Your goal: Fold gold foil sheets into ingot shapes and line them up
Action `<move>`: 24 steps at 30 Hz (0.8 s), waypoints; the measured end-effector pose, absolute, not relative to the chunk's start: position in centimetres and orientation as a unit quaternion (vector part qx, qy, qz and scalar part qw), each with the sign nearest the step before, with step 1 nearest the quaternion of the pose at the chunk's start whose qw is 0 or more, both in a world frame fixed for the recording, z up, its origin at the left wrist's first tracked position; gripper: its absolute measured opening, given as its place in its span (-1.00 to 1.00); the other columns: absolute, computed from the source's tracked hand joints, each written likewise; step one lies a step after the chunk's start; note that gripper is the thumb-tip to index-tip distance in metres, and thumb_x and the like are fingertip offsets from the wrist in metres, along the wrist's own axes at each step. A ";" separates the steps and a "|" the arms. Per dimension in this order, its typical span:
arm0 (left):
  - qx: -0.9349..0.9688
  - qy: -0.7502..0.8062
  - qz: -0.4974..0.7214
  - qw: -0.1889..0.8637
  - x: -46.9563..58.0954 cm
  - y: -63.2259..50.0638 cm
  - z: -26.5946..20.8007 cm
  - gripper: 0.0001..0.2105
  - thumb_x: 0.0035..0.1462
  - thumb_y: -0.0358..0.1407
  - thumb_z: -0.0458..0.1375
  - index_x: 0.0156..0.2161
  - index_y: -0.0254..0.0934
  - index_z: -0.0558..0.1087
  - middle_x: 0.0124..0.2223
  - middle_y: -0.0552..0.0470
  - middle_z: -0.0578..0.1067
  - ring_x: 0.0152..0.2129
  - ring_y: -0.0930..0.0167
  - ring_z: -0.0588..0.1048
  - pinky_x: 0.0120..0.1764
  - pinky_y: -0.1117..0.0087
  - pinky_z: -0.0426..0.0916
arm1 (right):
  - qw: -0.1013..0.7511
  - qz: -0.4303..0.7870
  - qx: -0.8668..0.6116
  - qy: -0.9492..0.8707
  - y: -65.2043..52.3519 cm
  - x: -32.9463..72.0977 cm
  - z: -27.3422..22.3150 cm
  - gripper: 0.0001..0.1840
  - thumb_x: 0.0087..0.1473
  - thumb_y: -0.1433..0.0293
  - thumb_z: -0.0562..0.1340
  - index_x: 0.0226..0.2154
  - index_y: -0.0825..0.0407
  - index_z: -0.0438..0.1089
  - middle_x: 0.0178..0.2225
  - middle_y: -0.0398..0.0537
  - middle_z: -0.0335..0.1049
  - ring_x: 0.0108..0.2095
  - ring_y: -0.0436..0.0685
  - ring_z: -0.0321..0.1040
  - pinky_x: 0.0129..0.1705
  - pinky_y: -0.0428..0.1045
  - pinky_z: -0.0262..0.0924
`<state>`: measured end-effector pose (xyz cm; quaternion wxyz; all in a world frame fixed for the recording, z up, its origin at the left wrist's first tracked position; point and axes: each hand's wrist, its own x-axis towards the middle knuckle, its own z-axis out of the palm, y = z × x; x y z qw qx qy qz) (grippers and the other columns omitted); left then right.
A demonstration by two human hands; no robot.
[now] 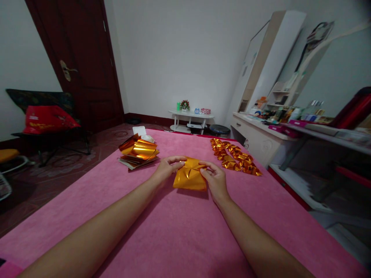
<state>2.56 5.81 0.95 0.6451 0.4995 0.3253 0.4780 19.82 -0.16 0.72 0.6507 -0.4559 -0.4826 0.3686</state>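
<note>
A: Foil (188, 181), what's the mat'l?
B: Thin, shiny gold sheet, smooth w/ bright highlights. Creases fan out from a puckered bit nr the middle; lower edge is fairly straight, shape approx. squarish.
A: Where's it at?
B: Mid-tabletop (174, 235), btwn the two hands. Can't tell if its lower edge touches down.
A: Grip?
B: L hand (168, 168) is clamped on the foil's upper L edge, thumb & fingers pinching. R hand (216, 180) is clamped on the upper R edge, same sort of pinch.
A: Tabletop texture?
B: Pink, matte, soft-looking, faintly mottled.
A: Other foil stuff?
B: Stack (142, 150) on the L: flat sheets, edges uneven, top ones bowed up, mirror-bright orange-gold. Pcs (238, 155) on the R: small, crinkled & folded, pointy ends, lying close tog. in rough rows, same metallic sheen.
</note>
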 end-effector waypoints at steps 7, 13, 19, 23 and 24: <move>0.544 0.298 0.451 0.642 2.5 5.8 0.8 -0.51 -0.30 -0.40 0.39 -0.13 -0.39 0.52 -0.14 -0.19 0.55 -0.29 0.25 0.54 -0.18 0.24 0.40 | 0.606 0.345 -0.472 -0.539 0.1 20.1 0.2 -0.63 -0.16 0.42 0.27 -0.19 0.04 0.45 -0.18 -0.03 0.48 -0.19 0.17 0.41 -0.12 0.05 0.30; 0.605 0.330 0.438 0.577 2.7 5.5 1.0 -0.55 -0.29 -0.45 0.34 -0.15 -0.40 0.54 -0.16 -0.16 0.56 -0.30 0.25 0.54 -0.23 0.29 0.42 | 0.603 0.345 -0.473 -0.541 0.5 20.1 -0.3 -0.62 -0.19 0.49 0.25 -0.20 0.03 0.46 -0.19 -0.04 0.49 -0.20 0.16 0.42 -0.10 0.08 0.30; 0.632 0.345 0.413 0.557 3.1 4.5 1.3 -0.58 -0.19 -0.42 0.28 -0.10 -0.39 0.52 -0.17 -0.11 0.57 -0.34 0.31 0.54 -0.27 0.35 0.43 | 0.592 0.318 -0.467 -0.575 0.5 20.0 -0.3 -0.64 -0.17 0.51 0.24 -0.23 0.02 0.49 -0.20 -0.06 0.49 -0.18 0.15 0.41 -0.09 0.06 0.28; 0.635 0.346 0.417 0.551 3.2 4.4 1.2 -0.62 -0.18 -0.42 0.28 -0.15 -0.37 0.55 -0.22 -0.09 0.59 -0.35 0.31 0.55 -0.27 0.37 0.43 | 0.576 0.283 -0.479 -0.599 0.3 19.9 -0.3 -0.68 -0.15 0.51 0.23 -0.26 0.01 0.51 -0.22 -0.06 0.50 -0.19 0.15 0.41 -0.10 0.05 0.27; 0.628 0.354 0.425 0.548 3.3 4.4 1.1 -0.64 -0.20 -0.42 0.29 -0.18 -0.38 0.56 -0.24 -0.09 0.59 -0.36 0.31 0.55 -0.27 0.36 0.44 | 0.574 0.277 -0.481 -0.602 0.3 19.9 -0.3 -0.69 -0.14 0.51 0.23 -0.26 0.00 0.52 -0.22 -0.06 0.50 -0.18 0.15 0.41 -0.10 0.05 0.27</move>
